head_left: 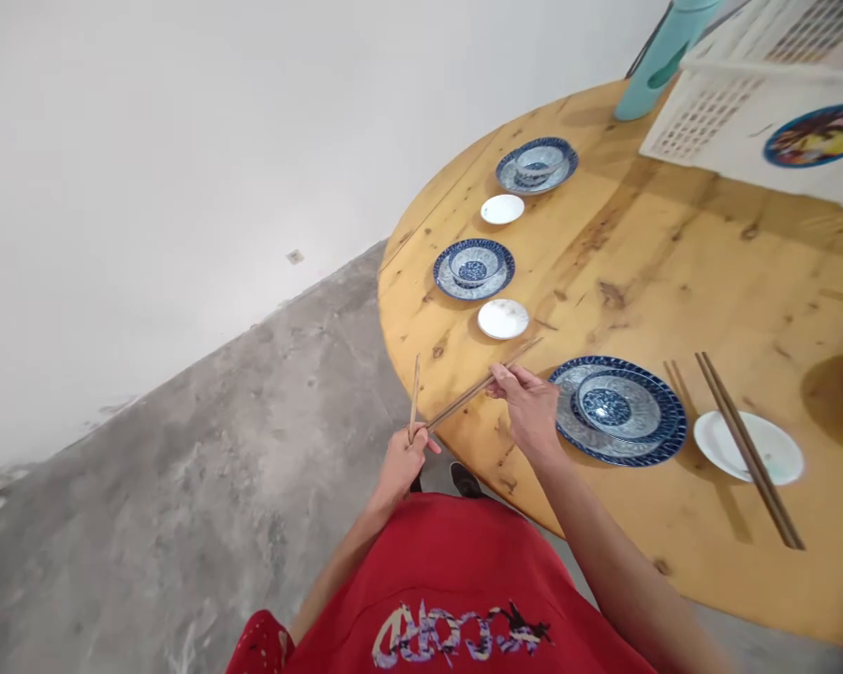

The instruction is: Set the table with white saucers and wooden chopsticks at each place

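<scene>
At the table's near left edge, my left hand (402, 463) is closed around the lower ends of thin wooden chopsticks (462, 401). One chopstick (415, 388) sticks up apart from the others. My right hand (532, 404) pinches the slanting chopsticks farther up, and their tips reach past its fingers over the table. Just right of that hand is a blue-patterned plate (664, 432) with a matching bowl (608, 407) on it. Farther right, a pair of chopsticks (748, 449) lies across a small white dish (787, 456). How many chopsticks the hands hold, I cannot tell.
Two more blue plates (507, 281) (569, 173) with bowls stand along the left rim of the round wooden table (674, 281), beside small white dishes (504, 319) (502, 209). A white plastic basket (731, 140) and a teal bottle (657, 75) stand at the back.
</scene>
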The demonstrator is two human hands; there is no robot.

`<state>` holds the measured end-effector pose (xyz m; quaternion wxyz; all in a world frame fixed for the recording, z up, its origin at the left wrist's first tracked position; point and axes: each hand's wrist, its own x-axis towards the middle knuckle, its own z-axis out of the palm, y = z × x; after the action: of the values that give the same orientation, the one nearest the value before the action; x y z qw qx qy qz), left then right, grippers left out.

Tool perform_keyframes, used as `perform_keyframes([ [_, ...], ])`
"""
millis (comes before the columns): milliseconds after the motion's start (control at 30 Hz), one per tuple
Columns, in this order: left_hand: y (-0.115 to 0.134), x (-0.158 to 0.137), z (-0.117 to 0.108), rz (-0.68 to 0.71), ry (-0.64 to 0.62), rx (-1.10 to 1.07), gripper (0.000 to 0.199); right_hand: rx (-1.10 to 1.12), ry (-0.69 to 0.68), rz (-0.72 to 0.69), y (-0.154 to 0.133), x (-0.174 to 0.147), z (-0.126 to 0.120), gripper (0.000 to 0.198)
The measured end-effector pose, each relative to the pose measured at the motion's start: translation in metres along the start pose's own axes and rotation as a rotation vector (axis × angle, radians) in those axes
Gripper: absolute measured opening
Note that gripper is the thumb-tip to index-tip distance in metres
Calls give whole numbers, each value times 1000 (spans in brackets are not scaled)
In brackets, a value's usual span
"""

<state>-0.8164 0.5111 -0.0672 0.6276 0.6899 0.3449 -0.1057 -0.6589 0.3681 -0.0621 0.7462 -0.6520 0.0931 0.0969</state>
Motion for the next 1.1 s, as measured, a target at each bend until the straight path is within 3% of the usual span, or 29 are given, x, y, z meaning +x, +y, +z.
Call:
perform_keyframes([
  [100,5,20,-28,116,-35,77,45,40,62,29,-1,4,24,38],
  [300,16,53,-71,178,-103,184,47,63,145,64,3,12,61,39],
  [567,30,82,-88,141,-269,263,40,64,261,70,17,20,64,41],
  [767,46,98,-71,138,-385,192,34,58,247,147,15,52,43,40],
  [1100,90,160,8,66,-355,60,24,24,331,180,-19,138,1,6],
])
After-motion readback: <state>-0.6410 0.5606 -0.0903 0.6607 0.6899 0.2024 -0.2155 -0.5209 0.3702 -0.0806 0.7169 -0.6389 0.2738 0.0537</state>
